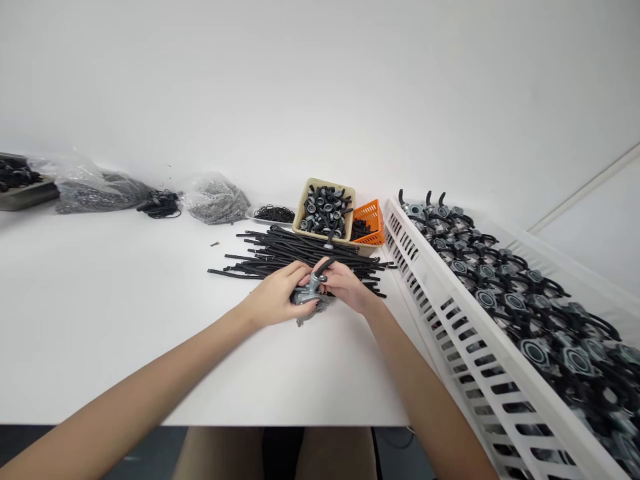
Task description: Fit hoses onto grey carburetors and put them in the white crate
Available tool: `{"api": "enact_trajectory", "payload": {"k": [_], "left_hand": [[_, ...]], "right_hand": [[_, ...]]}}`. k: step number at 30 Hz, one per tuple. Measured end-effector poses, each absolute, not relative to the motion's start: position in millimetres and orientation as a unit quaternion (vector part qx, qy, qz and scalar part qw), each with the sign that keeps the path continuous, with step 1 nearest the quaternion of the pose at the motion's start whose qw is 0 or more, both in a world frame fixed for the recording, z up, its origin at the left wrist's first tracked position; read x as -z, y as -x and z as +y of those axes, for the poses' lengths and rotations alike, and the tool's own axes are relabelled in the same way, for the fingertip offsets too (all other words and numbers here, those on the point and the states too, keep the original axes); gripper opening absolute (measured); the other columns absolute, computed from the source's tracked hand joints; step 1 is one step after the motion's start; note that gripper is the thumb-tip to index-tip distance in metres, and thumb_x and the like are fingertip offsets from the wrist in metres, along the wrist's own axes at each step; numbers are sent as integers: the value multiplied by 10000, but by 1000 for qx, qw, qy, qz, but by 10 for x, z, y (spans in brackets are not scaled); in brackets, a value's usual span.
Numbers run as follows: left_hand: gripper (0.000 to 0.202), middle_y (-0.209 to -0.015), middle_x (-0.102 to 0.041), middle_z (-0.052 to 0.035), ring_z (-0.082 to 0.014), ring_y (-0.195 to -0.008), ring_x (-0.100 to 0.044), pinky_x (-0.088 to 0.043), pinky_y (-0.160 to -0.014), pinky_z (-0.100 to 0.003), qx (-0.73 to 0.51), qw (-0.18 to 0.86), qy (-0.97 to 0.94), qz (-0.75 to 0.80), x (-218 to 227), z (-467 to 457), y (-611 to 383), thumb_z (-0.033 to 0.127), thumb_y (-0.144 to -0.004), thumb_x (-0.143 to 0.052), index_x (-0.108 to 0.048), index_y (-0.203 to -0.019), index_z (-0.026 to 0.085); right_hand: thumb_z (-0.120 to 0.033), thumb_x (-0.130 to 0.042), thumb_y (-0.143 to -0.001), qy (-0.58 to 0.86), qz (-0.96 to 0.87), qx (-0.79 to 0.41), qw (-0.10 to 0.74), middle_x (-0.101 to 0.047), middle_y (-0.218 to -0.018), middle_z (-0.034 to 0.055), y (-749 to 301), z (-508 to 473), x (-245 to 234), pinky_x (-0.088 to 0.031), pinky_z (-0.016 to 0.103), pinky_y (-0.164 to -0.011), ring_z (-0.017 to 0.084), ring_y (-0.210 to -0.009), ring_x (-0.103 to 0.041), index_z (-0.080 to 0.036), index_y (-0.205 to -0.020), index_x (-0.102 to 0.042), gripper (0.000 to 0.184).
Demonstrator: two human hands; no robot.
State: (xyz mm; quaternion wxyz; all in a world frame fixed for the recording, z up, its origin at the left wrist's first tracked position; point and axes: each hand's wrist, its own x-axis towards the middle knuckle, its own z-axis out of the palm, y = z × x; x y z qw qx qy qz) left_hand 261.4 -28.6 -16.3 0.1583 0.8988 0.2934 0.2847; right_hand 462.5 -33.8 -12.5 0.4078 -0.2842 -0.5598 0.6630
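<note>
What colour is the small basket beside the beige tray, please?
The small basket is orange, clearest in the head view.

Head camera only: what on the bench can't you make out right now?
Head view:
The grey metal part: mostly hidden by the left hand and right hand.
Black hoses: middles hidden behind the hands.
Orange basket: contents too small to identify.
White rack: cut off by the right and bottom edges.
Metal tray: cut off by the left edge.
Clear bag: contents too small to tell through the plastic.
</note>
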Motion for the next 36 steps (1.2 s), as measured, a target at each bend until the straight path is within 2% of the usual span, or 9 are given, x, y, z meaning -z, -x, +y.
{"api": "enact_trajectory", "payload": {"k": [3, 7, 12, 18, 23, 29, 32, 36], "left_hand": [[221, -1064, -583, -68, -209, -956, -602, -499, -888, -335, -287, 159, -899, 289, 158, -292, -2611, 323, -792, -617, -534, -949, 191], [320, -1085, -589, -73, -215, -964, -607, -501, -896, -335, -291, 158, -899, 287, 158, -297, -2606, 319, -782, -629, -553, -1067, 193], [324, -1080, -595, -72, -213, -965, -612, -504, -898, -328, -297, 160, -897, 287, 155, -294, -2612, 311, -787, -627, -565, -1082, 193], [323, -1079, -588, -78, -215, -962, -614, -513, -869, -329, -299, 144, -898, 287, 213, -266, -2608, 357, -805, -613, -555, -1077, 192], [360, -1095, -583, -99, -230, -972, -616, -515, -880, -348, -299, 139, -896, 297, 226, -259, -2603, 360, -809, -603, -538, -1105, 166], [274, -1061, -596, -71, -210, -940, -611, -513, -848, -324, -302, 143, -896, 293, 175, -286, -2605, 332, -781, -619, -561, -1009, 193], [290, -1071, -596, -69, -211, -951, -612, -510, -862, -322, -305, 146, -896, 289, 169, -292, -2604, 315, -772, -628, -559, -1027, 195], [322, -1082, -597, -65, -211, -974, -610, -506, -892, -320, -300, 156, -897, 284, 161, -294, -2601, 297, -779, -629, -557, -1078, 201]], "right_hand": [[-257, -735, -697, 283, -553, -666, 413, -568, -733, -35, -4615, -342, 113, -373, 230, -634, 106, -638, -475, -196, -839, -526, 260], [-237, -752, -675, 279, -549, -675, 406, -581, -755, -37, -4626, -340, 112, -376, 226, -624, 111, -651, -506, -208, -843, -481, 320], [-318, -782, -710, 267, -566, -673, 394, -626, -760, -21, -4648, -336, 125, -413, 229, -629, 117, -662, -543, -207, -806, -464, 350], [-395, -814, -701, 295, -584, -646, 393, -690, -823, 7, -4601, -350, 100, -489, 262, -714, 143, -750, -637, -219, -997, -494, 470], [-402, -803, -713, 300, -614, -609, 403, -703, -863, 29, -4558, -332, 129, -509, 268, -781, 145, -817, -659, -177, -962, -608, 389], [-406, -781, -739, 290, -583, -653, 387, -710, -877, 25, -4590, -341, 119, -523, 282, -763, 148, -795, -671, -202, -957, -520, 397], [-391, -785, -732, 294, -576, -659, 383, -706, -868, 23, -4597, -353, 97, -510, 282, -756, 152, -795, -664, -207, -958, -493, 412], [-361, -815, -693, 291, -560, -663, 402, -671, -817, 1, -4603, -348, 110, -485, 257, -704, 140, -756, -636, -211, -868, -476, 410]]}}
